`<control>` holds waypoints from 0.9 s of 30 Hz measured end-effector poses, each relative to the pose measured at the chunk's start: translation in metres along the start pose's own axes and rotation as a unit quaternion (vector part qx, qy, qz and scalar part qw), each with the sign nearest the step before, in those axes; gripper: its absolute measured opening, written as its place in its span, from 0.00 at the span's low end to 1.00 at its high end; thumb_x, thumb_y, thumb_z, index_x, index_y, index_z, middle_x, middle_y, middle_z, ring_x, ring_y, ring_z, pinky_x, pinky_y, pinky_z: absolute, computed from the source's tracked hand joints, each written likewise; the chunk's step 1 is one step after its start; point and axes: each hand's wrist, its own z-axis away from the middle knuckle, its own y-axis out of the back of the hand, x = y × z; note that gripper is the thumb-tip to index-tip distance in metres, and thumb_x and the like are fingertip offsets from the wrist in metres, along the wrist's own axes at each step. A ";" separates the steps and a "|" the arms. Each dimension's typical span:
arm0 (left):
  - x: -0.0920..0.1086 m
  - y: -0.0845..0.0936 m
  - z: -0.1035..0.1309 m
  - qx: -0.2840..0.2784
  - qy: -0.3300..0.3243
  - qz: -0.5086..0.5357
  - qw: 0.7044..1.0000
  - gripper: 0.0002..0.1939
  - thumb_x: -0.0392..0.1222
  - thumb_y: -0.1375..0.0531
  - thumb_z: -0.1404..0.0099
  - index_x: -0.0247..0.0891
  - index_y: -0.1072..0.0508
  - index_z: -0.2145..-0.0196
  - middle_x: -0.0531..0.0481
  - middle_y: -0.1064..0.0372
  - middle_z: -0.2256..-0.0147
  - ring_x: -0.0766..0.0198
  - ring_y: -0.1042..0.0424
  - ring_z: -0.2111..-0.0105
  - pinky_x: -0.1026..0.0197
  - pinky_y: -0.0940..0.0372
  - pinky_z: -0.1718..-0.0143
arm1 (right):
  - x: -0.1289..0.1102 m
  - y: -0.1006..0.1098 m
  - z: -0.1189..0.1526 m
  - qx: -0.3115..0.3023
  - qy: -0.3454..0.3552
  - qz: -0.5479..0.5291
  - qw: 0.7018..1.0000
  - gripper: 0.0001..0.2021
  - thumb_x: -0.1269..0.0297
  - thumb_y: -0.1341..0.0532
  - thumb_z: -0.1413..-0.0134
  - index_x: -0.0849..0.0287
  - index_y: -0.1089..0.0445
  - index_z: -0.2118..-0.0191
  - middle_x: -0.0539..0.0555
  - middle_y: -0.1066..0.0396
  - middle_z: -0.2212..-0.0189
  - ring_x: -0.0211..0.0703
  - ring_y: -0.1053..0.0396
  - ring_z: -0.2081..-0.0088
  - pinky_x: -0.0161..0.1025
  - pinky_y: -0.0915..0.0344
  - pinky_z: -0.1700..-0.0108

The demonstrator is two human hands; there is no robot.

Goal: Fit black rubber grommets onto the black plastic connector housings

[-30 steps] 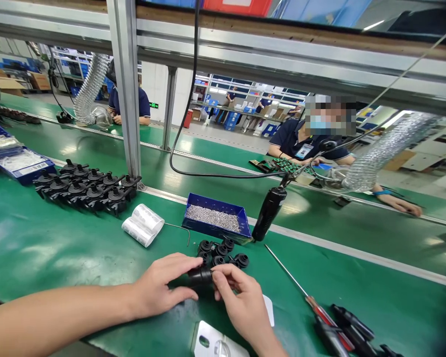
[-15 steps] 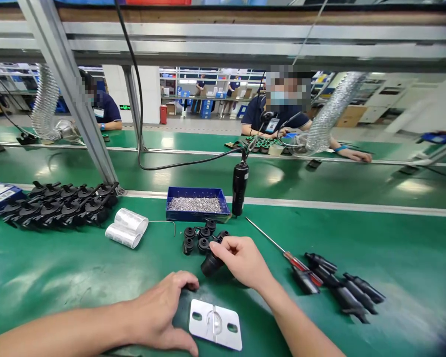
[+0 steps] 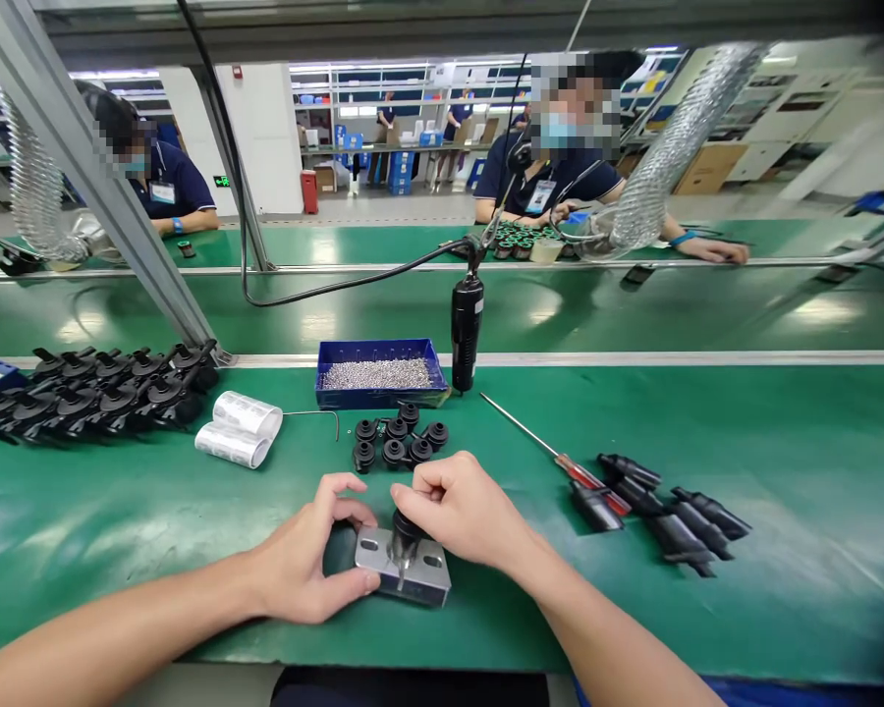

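A metal block (image 3: 425, 586) with two oval slots sits on the green table near its front edge. My left hand (image 3: 313, 555) holds the block's left end between thumb and fingers. A black cylindrical part (image 3: 407, 524) stands upright at the block's middle, and my right hand (image 3: 453, 506) is closed round its top. Several small black round parts (image 3: 394, 453) lie just beyond my hands. Behind them is a blue tray (image 3: 383, 399) of small metal pieces. My right fingertips partly hide the top of the black part.
A black electric screwdriver (image 3: 467, 334) hangs beside the tray. At right lie a red-handled screwdriver (image 3: 571, 466) and several black tubes (image 3: 685, 540). Black assemblies (image 3: 118, 393) and a clear roll (image 3: 240, 429) are at left. A co-worker's hand (image 3: 714, 249) rests across the table.
My right hand has brought the black part down onto the metal block. My left hand has taken hold of the block's left end. The camera view has shifted.
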 end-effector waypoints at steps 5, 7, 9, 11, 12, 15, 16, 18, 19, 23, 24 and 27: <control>-0.002 0.000 -0.003 -0.005 0.026 0.028 0.999 0.39 0.43 0.32 0.32 0.50 0.54 0.35 0.46 0.24 0.49 0.52 0.24 0.51 0.46 0.33 0.44 | -0.003 -0.006 0.004 0.007 0.002 0.026 1.000 0.25 0.56 0.39 0.41 0.55 0.51 0.83 0.44 0.52 0.86 0.35 0.54 0.79 0.39 0.54 0.74; -0.002 0.000 -0.004 -0.006 0.026 0.031 0.999 0.39 0.43 0.32 0.31 0.51 0.54 0.35 0.47 0.24 0.49 0.52 0.25 0.51 0.45 0.33 0.44 | -0.003 -0.006 0.004 0.005 -0.009 0.032 0.999 0.25 0.57 0.39 0.41 0.55 0.50 0.83 0.44 0.52 0.87 0.36 0.54 0.80 0.39 0.55 0.75; -0.001 0.001 -0.005 -0.007 0.025 0.035 0.999 0.39 0.43 0.32 0.31 0.50 0.54 0.36 0.47 0.24 0.50 0.53 0.25 0.51 0.46 0.33 0.44 | -0.002 -0.004 0.004 0.001 -0.022 0.038 0.999 0.26 0.58 0.39 0.40 0.55 0.51 0.84 0.44 0.51 0.87 0.36 0.53 0.80 0.39 0.55 0.75; 0.000 0.002 -0.007 -0.006 0.023 0.038 0.999 0.38 0.44 0.32 0.31 0.49 0.54 0.36 0.46 0.24 0.50 0.53 0.24 0.51 0.46 0.33 0.44 | -0.001 -0.002 0.002 -0.004 -0.027 0.046 0.999 0.26 0.58 0.38 0.39 0.54 0.51 0.84 0.44 0.51 0.86 0.36 0.53 0.80 0.39 0.56 0.75; 0.001 0.003 -0.008 -0.004 0.021 0.039 0.999 0.38 0.44 0.32 0.31 0.48 0.53 0.36 0.45 0.23 0.50 0.53 0.24 0.51 0.47 0.33 0.44 | 0.000 -0.002 0.001 -0.008 -0.024 0.053 0.998 0.27 0.59 0.38 0.38 0.54 0.51 0.83 0.44 0.50 0.86 0.36 0.53 0.80 0.40 0.56 0.75; 0.003 0.004 -0.010 -0.003 0.019 0.041 0.999 0.39 0.43 0.32 0.31 0.47 0.53 0.35 0.45 0.23 0.51 0.53 0.23 0.51 0.47 0.33 0.43 | 0.003 0.000 -0.001 -0.027 -0.011 0.080 0.996 0.28 0.58 0.36 0.36 0.55 0.50 0.83 0.44 0.47 0.86 0.36 0.52 0.80 0.40 0.56 0.75; 0.004 0.004 -0.011 -0.003 0.019 0.041 0.999 0.39 0.43 0.32 0.31 0.47 0.53 0.35 0.46 0.23 0.51 0.53 0.23 0.51 0.47 0.33 0.43 | 0.004 0.001 -0.001 -0.034 -0.008 0.091 0.995 0.29 0.57 0.35 0.35 0.55 0.48 0.83 0.45 0.45 0.86 0.36 0.51 0.80 0.40 0.56 0.75; 0.005 0.004 -0.012 -0.001 0.022 0.043 0.999 0.38 0.44 0.32 0.31 0.47 0.53 0.35 0.46 0.22 0.52 0.53 0.22 0.51 0.47 0.33 0.43 | 0.004 0.006 -0.001 -0.034 -0.008 0.111 0.993 0.28 0.54 0.33 0.33 0.55 0.43 0.81 0.45 0.39 0.84 0.37 0.46 0.80 0.40 0.55 0.74; 0.005 0.004 -0.013 -0.001 0.025 0.044 0.999 0.38 0.44 0.32 0.30 0.47 0.53 0.35 0.46 0.22 0.52 0.53 0.22 0.51 0.46 0.32 0.43 | 0.004 0.009 0.000 -0.031 -0.005 0.118 0.993 0.25 0.53 0.31 0.34 0.55 0.38 0.79 0.45 0.36 0.82 0.38 0.43 0.78 0.39 0.53 0.73; 0.005 0.004 -0.013 -0.006 0.031 0.054 0.998 0.39 0.46 0.32 0.30 0.46 0.53 0.35 0.45 0.22 0.52 0.53 0.22 0.51 0.46 0.32 0.43 | 0.001 0.024 0.004 -0.073 0.074 0.121 0.987 0.07 0.60 0.26 0.39 0.54 0.22 0.59 0.46 0.26 0.72 0.40 0.32 0.72 0.38 0.40 0.65; 0.005 0.004 -0.013 -0.006 0.031 0.056 0.998 0.39 0.46 0.32 0.30 0.46 0.53 0.34 0.45 0.23 0.52 0.53 0.22 0.51 0.46 0.32 0.42 | 0.000 0.027 0.005 -0.096 0.095 0.121 0.983 0.08 0.63 0.26 0.39 0.54 0.21 0.55 0.45 0.26 0.72 0.40 0.31 0.72 0.38 0.39 0.63; 0.005 0.004 -0.013 -0.005 0.031 0.054 0.998 0.39 0.46 0.32 0.30 0.46 0.53 0.35 0.46 0.23 0.52 0.53 0.22 0.51 0.46 0.32 0.43 | 0.000 0.029 0.007 -0.132 0.122 0.122 0.976 0.09 0.67 0.26 0.40 0.54 0.18 0.54 0.44 0.27 0.75 0.40 0.32 0.72 0.38 0.40 0.65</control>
